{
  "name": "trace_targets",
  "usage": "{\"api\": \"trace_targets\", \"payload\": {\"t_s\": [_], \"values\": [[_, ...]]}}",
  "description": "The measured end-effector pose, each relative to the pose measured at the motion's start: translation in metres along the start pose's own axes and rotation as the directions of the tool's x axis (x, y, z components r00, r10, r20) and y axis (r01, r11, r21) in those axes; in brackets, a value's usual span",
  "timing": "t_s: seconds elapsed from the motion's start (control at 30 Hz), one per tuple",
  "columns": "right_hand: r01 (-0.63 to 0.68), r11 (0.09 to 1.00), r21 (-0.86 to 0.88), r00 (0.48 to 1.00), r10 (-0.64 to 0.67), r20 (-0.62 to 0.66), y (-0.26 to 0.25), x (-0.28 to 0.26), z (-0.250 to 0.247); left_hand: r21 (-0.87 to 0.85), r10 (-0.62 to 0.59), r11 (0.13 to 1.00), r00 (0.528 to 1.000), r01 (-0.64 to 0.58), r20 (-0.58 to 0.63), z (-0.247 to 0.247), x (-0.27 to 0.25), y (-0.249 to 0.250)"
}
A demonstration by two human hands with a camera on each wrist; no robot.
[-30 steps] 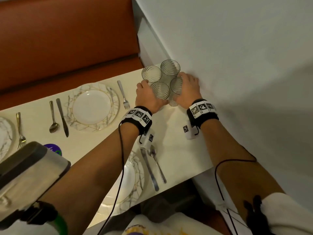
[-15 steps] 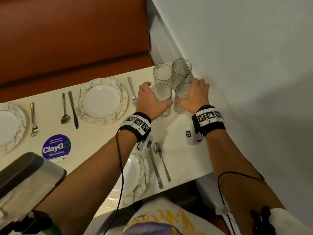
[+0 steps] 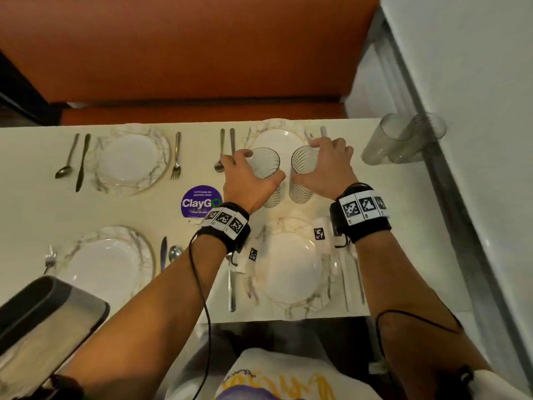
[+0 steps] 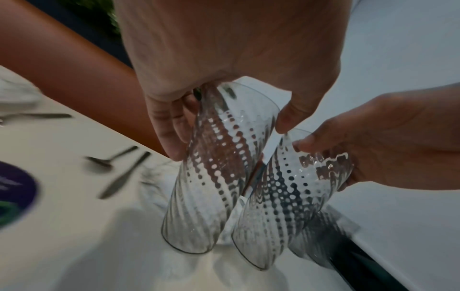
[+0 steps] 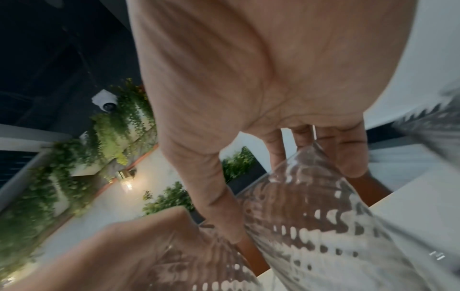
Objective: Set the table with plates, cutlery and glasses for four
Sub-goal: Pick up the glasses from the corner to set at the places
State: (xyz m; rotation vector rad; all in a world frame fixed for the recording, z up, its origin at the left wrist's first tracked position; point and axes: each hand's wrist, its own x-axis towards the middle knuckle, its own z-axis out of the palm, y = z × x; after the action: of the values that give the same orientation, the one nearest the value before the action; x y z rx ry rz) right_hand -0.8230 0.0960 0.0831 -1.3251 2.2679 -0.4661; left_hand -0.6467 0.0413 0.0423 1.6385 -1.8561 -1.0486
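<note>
Glasses are in both my hands. My left hand (image 3: 248, 180) wraps its fingers and thumb round the top of one ribbed glass (image 3: 266, 176). My right hand (image 3: 327, 166) holds the other ribbed glass (image 3: 302, 174) the same way, near its rim. Both sit in the middle of the frame, side by side and very close. From the left wrist view their sides look like they touch, and they lean a bit.

I can't tell for sure if the bottoms are on the table (image 3: 28, 203) or just above it.

Four plates are out already, each with cutlery beside it. The far plate (image 3: 274, 138) is right behind my hands at the top middle. The near plate (image 3: 288, 267) is just below my wrists. Two more glasses (image 3: 403, 140) wait at the upper right, by the wall.

What could go wrong, I think:
- The glasses could clink together and chip, because they are so close.
- My grip is only up near the rims, so a glass could slip out if I move fast.
- I could bump the spoon (image 3: 220, 153) by my left fingers, or put a glass down on a plate edge so it tips over.
</note>
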Motion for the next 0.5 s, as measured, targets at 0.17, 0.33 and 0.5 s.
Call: {"api": "trace_targets", "payload": {"t_s": [0.17, 0.33, 0.5], "values": [[0.098, 0.994, 0.055, 0.994, -0.100, 0.052, -0.103, -0.018, 0.075, -0.007, -0.052, 0.999, 0.995, 0.052, -0.089, -0.110, 0.002, -0.081], [0.190, 0.979, 0.068, 0.971, -0.197, 0.132, -0.203, -0.033, 0.152, -0.031, -0.146, 0.989, 0.975, 0.143, -0.166, -0.218, 0.011, -0.169], [0.232, 0.972, 0.037, 0.954, -0.234, 0.189, -0.266, -0.047, 0.202, -0.050, -0.202, 0.979, 0.955, 0.196, -0.217, -0.298, 0.022, -0.236]]}}
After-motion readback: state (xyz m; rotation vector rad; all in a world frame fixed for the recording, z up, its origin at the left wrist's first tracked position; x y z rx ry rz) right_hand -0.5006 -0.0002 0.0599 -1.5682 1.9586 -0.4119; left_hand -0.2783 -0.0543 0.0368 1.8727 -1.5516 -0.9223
